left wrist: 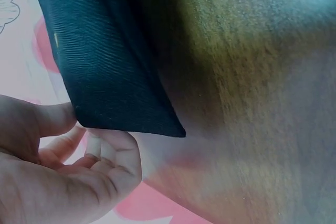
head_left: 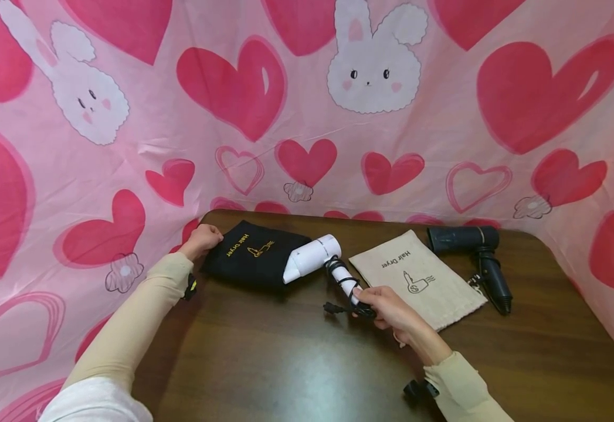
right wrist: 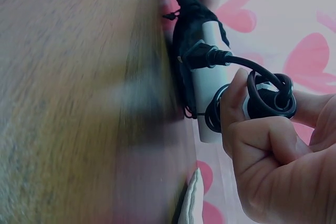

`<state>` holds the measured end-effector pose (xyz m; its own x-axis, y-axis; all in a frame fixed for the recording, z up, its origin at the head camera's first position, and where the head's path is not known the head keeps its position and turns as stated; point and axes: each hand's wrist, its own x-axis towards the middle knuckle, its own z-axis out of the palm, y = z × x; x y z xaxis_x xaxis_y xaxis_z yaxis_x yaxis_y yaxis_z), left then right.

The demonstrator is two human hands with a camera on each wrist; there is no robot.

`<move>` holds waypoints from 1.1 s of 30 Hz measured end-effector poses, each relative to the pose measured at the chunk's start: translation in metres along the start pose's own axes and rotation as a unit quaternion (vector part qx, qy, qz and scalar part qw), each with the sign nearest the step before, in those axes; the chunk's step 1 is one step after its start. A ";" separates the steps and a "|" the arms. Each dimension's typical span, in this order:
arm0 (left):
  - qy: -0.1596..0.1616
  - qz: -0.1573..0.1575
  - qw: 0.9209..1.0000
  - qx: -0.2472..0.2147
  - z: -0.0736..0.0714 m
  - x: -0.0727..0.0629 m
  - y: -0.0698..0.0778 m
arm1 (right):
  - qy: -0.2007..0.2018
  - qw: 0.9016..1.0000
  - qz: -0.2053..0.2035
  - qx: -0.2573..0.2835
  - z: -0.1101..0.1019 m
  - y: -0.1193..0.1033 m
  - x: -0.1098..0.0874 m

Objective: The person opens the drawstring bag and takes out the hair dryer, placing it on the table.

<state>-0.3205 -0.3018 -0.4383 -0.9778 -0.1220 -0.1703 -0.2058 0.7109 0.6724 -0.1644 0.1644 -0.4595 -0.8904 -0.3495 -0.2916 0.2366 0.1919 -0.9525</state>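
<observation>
My left hand (head_left: 204, 240) pinches the far-left corner of a black drawstring bag (head_left: 248, 264) marked "Hair Dryer" in yellow. The left wrist view shows thumb and fingertips at that dark cloth corner (left wrist: 115, 87). With my right hand (head_left: 388, 310) I grip the handle of a white hair dryer (head_left: 314, 258), whose black cord (head_left: 356, 305) is wound round the handle. The dryer's pointed nozzle lies against the bag's right edge; whether any of it is inside, I cannot tell. In the right wrist view, the plug (right wrist: 202, 56) hangs free from the coiled cord.
A beige bag (head_left: 417, 281) printed "Hair Dryer" lies flat right of the white dryer. Beyond it, a black hair dryer (head_left: 462, 239) rests near the back right. The brown wooden table (head_left: 285, 363) is bordered by a pink heart-patterned cloth (head_left: 307, 105).
</observation>
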 end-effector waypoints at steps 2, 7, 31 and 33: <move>0.003 0.001 1.000 0.003 0.000 0.000 -0.001 | -0.001 1.000 -0.001 0.002 0.000 0.000 -0.001; 0.007 -0.002 1.000 0.011 -0.002 0.000 -0.002 | -0.004 1.000 -0.005 0.004 -0.001 0.001 0.000; 0.025 0.020 0.998 0.052 0.000 -0.005 0.003 | -0.003 1.000 -0.015 0.008 -0.006 0.002 -0.003; 0.030 0.033 0.997 0.067 0.002 -0.006 0.006 | -0.001 1.000 -0.016 0.006 -0.007 0.002 -0.002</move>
<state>-0.3153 -0.2954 -0.4347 -0.9904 -0.1112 -0.0823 -0.1384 0.8048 0.5772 -0.1644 0.1718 -0.4598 -0.8970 -0.3562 -0.2616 0.2131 0.1700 -0.9621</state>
